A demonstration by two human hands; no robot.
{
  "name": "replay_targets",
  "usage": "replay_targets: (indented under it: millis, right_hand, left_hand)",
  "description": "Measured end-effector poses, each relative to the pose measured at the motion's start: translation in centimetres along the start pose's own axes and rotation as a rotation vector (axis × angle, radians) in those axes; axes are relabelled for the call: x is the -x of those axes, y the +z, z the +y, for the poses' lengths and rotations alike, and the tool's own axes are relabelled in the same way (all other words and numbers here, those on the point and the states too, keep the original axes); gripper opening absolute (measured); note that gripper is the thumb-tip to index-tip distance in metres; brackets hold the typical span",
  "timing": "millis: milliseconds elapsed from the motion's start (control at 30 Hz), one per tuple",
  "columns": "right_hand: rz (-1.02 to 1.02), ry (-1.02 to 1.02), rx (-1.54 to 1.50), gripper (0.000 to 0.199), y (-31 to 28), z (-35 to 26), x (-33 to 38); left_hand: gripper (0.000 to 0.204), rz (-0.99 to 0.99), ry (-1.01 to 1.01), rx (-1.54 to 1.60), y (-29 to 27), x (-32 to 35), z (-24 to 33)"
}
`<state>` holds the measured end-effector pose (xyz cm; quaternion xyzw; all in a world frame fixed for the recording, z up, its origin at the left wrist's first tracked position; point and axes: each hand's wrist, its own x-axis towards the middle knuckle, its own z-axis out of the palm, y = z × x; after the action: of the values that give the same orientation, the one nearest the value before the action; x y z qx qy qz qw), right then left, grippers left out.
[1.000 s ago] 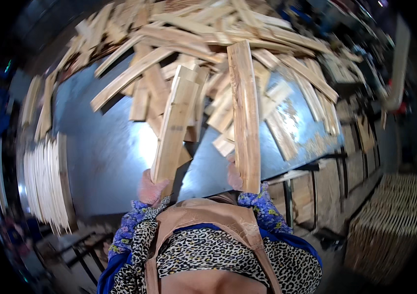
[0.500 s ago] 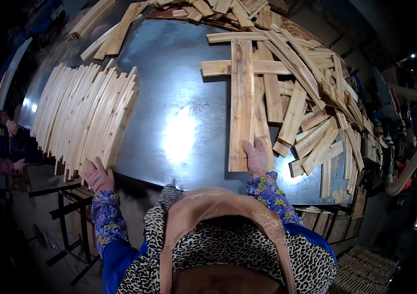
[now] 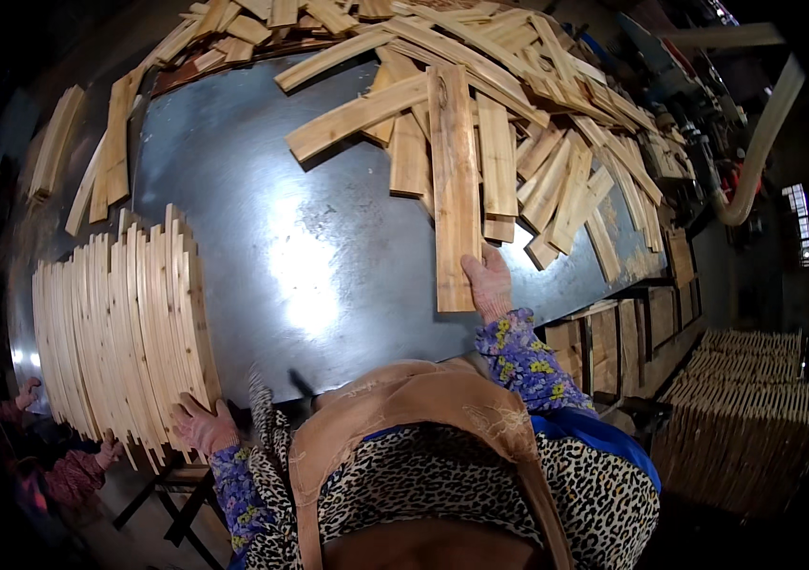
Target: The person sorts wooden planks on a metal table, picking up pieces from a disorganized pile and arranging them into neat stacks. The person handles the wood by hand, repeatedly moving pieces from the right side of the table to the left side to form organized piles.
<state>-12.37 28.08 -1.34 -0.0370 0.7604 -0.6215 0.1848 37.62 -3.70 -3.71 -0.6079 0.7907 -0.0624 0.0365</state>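
Note:
A long wooden board (image 3: 452, 180) points away from me over the right part of the metal table. My right hand (image 3: 491, 283) is closed on the near right edge of this board, thumb on top. To the left, a row of narrow wooden boards (image 3: 124, 328) stands on edge, packed side by side. My left hand (image 3: 203, 426) rests against the near right corner of that row, fingers spread. Patterned sleeves cover both forearms. Under and beyond the held board lie several loose boards (image 3: 357, 119), crossing one another.
The metal table (image 3: 243, 237) reflects bright light in its middle. A heap of boards (image 3: 556, 85) covers its far and right sides. Another person's hand (image 3: 110, 450) is at the near left of the row. Stacked wood (image 3: 737, 389) stands at the lower right, beside the table.
My view has turned, shifting the table contents. My right hand keeps its hold on the board, and my left stays at the row. The other person's hands are now closer to the row.

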Motion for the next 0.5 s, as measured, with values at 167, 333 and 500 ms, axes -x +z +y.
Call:
replay_targets:
  millis: [167, 333, 500]
  right_hand:
    - [-0.076, 0.111, 0.362, 0.048, -2.1, -4.0, 1.3]
    - [-0.096, -0.25, 0.453, 0.05, 0.1, -5.1, -11.5]
    - [-0.229, -0.207, 0.015, 0.055, 4.2, -20.3, -34.6]
  left_hand:
    - [0.09, 0.107, 0.114, 0.182, -0.3, -1.2, 8.7]
    - [0.086, -0.016, 0.344, 0.385, 0.0, 1.6, 23.0]
    - [0.083, -0.109, 0.574, 0.635, -5.6, 2.7, 37.7]
